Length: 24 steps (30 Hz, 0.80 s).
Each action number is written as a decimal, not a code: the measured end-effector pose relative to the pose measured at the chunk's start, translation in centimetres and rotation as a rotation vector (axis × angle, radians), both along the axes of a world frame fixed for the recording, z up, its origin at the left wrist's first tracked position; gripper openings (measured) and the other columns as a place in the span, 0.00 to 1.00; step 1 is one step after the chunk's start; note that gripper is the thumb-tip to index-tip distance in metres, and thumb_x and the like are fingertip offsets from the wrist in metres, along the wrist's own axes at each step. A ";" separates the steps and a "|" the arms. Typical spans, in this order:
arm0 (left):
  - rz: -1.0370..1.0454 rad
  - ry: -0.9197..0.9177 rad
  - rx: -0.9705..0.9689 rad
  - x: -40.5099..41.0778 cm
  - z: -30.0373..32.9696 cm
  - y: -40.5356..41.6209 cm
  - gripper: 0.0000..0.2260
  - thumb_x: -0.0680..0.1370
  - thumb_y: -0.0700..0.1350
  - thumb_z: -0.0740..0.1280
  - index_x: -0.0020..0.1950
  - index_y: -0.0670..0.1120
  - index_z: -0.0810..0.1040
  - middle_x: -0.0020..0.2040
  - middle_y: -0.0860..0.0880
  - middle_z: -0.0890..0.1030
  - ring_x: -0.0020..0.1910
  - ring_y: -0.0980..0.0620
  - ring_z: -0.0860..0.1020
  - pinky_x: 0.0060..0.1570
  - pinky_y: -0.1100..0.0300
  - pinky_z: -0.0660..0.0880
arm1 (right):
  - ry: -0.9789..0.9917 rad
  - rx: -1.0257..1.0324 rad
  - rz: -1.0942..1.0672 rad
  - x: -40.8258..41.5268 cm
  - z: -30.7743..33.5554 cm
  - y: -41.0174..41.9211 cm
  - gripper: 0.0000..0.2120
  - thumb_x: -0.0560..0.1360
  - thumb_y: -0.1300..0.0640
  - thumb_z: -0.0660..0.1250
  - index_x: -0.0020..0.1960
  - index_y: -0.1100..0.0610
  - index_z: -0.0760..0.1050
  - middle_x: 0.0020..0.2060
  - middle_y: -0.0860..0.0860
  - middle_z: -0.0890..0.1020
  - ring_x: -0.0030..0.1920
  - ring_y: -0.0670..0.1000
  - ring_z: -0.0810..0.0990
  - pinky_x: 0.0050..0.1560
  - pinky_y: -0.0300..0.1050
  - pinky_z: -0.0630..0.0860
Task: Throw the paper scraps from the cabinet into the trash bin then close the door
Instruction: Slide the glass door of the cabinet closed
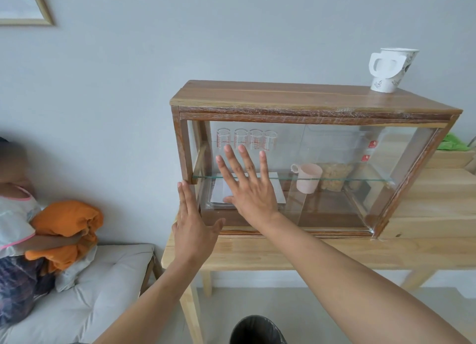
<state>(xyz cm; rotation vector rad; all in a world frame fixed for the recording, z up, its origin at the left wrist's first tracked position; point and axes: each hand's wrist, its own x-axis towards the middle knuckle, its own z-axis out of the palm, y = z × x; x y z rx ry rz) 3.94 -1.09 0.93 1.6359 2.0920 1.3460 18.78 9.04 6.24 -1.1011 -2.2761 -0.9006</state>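
1. My right hand point(248, 186) lies flat with fingers spread on the glass door point(257, 168) of the cabinet point(309, 99), grasping nothing.
2. My left hand point(192, 222) is released too, fingers straight, touching the cabinet's left front post.
3. White paper point(279, 194) lies inside on the bottom left, behind the glass.
4. The cabinet stands on the table point(283, 253); the dark trash bin point(257, 329) sits on the floor below.

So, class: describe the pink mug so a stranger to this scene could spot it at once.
Find the wooden glass-fronted cabinet on the pale table. Look behind the glass, right of the spread right hand. The pink mug is the only opaque pink cup there; the measuring glasses above are clear with red markings.
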 end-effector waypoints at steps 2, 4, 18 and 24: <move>-0.016 0.017 0.002 -0.3 0.1 -0.2 0.61 0.73 0.50 0.80 0.79 0.64 0.28 0.84 0.58 0.39 0.82 0.52 0.52 0.73 0.38 0.60 | -0.004 -0.004 -0.003 -0.5 0.0 -0.1 0.62 0.70 0.32 0.77 0.88 0.53 0.43 0.88 0.56 0.45 0.86 0.62 0.37 0.80 0.71 0.31; -0.024 0.013 0.004 -0.6 0.3 -0.3 0.61 0.73 0.49 0.80 0.79 0.65 0.28 0.84 0.58 0.39 0.82 0.51 0.54 0.73 0.39 0.62 | -0.013 -0.016 -0.006 -0.6 0.1 -0.3 0.62 0.70 0.33 0.77 0.88 0.53 0.43 0.88 0.56 0.44 0.86 0.62 0.37 0.81 0.71 0.32; 0.013 0.245 -0.115 -1.7 0.9 -1.0 0.60 0.75 0.50 0.77 0.79 0.58 0.25 0.85 0.53 0.40 0.82 0.44 0.56 0.68 0.37 0.68 | -0.146 -0.108 0.104 0.2 3.7 -2.5 0.54 0.77 0.59 0.76 0.87 0.57 0.39 0.87 0.56 0.40 0.86 0.62 0.37 0.85 0.63 0.44; 0.143 0.481 -0.215 0.5 3.6 -2.1 0.50 0.78 0.63 0.67 0.83 0.49 0.34 0.84 0.50 0.35 0.83 0.43 0.44 0.72 0.39 0.62 | -0.098 -0.243 0.111 4.6 5.7 -5.2 0.46 0.81 0.58 0.68 0.88 0.54 0.40 0.87 0.54 0.40 0.87 0.59 0.40 0.84 0.67 0.50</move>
